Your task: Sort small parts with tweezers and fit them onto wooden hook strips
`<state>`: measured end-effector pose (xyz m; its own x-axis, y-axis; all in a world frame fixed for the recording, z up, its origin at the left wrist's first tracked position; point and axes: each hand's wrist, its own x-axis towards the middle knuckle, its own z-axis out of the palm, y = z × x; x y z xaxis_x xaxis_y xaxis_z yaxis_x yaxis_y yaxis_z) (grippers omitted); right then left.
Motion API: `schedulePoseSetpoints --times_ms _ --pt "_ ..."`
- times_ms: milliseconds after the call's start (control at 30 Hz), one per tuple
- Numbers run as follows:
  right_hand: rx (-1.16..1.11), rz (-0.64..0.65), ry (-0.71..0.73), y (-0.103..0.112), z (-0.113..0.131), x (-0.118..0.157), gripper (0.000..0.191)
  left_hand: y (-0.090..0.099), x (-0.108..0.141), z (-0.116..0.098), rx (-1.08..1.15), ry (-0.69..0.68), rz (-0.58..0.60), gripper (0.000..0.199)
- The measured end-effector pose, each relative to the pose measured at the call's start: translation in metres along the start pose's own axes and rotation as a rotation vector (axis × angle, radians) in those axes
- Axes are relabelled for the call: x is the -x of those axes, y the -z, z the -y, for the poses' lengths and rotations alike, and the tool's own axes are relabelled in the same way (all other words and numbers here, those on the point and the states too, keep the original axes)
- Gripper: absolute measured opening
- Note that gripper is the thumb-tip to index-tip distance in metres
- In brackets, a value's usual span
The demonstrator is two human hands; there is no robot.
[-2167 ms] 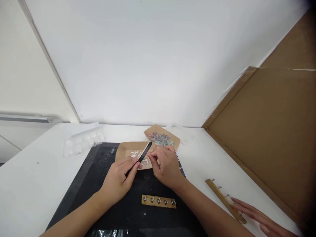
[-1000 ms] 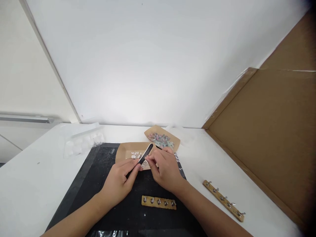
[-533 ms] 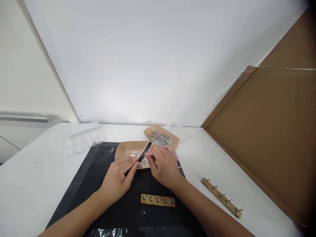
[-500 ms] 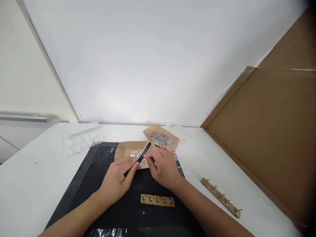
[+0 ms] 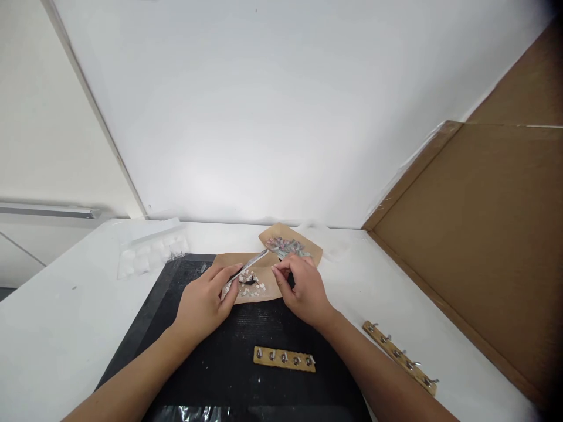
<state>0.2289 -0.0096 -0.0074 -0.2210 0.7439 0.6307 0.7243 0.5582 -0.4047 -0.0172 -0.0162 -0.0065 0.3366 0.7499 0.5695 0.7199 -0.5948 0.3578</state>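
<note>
My left hand (image 5: 204,299) grips a slim dark file-like stick (image 5: 253,261), tilted up to the right over a brown paper tray (image 5: 272,287) with small white pieces (image 5: 255,287). To its right, my right hand (image 5: 303,287) is closed in a pinch; whatever is between thumb and forefinger is too small to name. Something dark shows under its palm. Nearer to me, a wooden strip (image 5: 284,358) with several small metal clips lies on the black mat (image 5: 237,375).
Behind my right hand sits a second brown tray (image 5: 314,251) with colourful pieces. A similar wooden strip (image 5: 398,356) lies at the right on the white table (image 5: 352,281). Clear plastic packaging (image 5: 149,252) is at the back left, and a cardboard panel (image 5: 484,246) stands at the right.
My hands have moved apart, the right one away from the stick. The stick has turned and shows its thin edge. The view has shifted slightly.
</note>
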Motion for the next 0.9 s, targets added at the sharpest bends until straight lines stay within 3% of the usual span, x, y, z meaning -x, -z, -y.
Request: schedulePoseSetpoints --times_ms 167,567,767,900 --pt "0.007 -0.001 0.002 -0.001 -0.002 0.000 0.012 0.002 -0.003 0.004 -0.137 -0.005 -0.057 0.030" --pt "-0.029 0.020 -0.036 0.000 -0.001 0.001 0.012 -0.004 -0.003 0.012 -0.192 -0.027 0.011 0.020" --pt "-0.027 0.024 0.012 0.007 0.009 -0.002 0.014 -0.001 -0.003 -0.003 0.054 -0.155 -0.041 0.019" --pt "0.004 0.112 0.109 0.019 0.022 -0.005 0.014 -0.003 0.002 -0.014 0.263 -0.195 -0.004 0.026"
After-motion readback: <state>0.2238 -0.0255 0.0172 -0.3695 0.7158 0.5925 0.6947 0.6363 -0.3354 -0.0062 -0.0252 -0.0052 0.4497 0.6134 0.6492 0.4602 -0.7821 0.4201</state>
